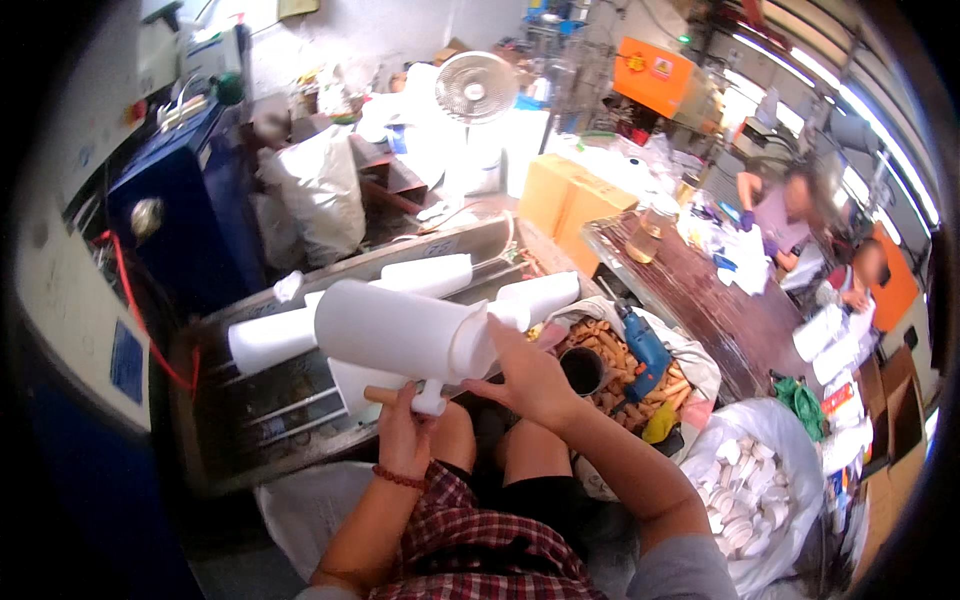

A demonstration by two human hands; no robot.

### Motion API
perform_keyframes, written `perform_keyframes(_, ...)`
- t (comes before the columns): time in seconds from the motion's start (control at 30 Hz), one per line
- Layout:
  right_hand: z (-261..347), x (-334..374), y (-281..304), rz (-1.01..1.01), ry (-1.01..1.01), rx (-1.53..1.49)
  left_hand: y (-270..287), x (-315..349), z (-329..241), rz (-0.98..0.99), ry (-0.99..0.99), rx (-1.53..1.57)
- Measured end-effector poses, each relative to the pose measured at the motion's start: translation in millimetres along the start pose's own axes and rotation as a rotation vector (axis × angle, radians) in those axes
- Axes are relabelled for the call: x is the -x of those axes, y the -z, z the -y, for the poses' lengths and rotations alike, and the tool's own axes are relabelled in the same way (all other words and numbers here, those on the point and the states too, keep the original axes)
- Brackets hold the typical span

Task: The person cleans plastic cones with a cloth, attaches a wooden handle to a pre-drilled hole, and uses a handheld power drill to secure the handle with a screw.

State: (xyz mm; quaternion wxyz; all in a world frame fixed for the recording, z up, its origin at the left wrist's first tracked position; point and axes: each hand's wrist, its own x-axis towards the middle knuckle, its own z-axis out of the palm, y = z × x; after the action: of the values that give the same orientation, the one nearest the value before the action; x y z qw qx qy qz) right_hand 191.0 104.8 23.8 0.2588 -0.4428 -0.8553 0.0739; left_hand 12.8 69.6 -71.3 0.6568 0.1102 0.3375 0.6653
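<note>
In front of my lap a large white cylinder [395, 325] lies tilted, its rimmed end toward my right. At that end my right hand [535, 378] has its fingers spread along the rim, with the thumb beneath. My left hand [403, 432] is closed in a pinch below the cylinder, around a small white fitting [430, 398] with a tan peg [380, 396] sticking out to the left. Whether the fitting is joined to the cylinder, I cannot tell. Behind the held cylinder, more white cylinders [265, 342] lie across a long trough.
The trough [225, 470] has raised edges and metal rods. To the right, a sack holds tan pegs [605, 345], a blue power drill [645, 350] and a dark cup [580, 370]. A plastic bag [790, 455] contains white caps. Two people work at a brown table [690, 290].
</note>
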Motion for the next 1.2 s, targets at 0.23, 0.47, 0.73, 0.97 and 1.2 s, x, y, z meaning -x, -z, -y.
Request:
perform_keyframes(0.23, 9.6, 6.1, -20.7, 0.114, -0.393, -0.799, -12.0, 1.9, -0.9, 0.003, -0.139, -0.055)
perform_keyframes(0.47, 24.2, 14.9, 13.2, -0.091, -0.236, -0.473, 3.0, 0.4, 7.0, 0.020, -0.072, -0.218)
perform_keyframes(0.73, -12.5, 39.5, -31.7, -0.132, -0.059, 0.127, -10.0, 12.3, 3.4, -0.002, -0.094, -0.156)
perform_keyframes(0.97, -1.0, 61.0, -57.2, -0.050, -0.565, -0.993, 5.2, -1.4, 32.2, 0.034, -0.501, -0.448)
perform_keyframes(1.2, -26.4, 104.8, -52.2, 0.079, -0.557, -1.348, 24.2, -14.3, -8.3, 0.027, -0.298, -0.612)
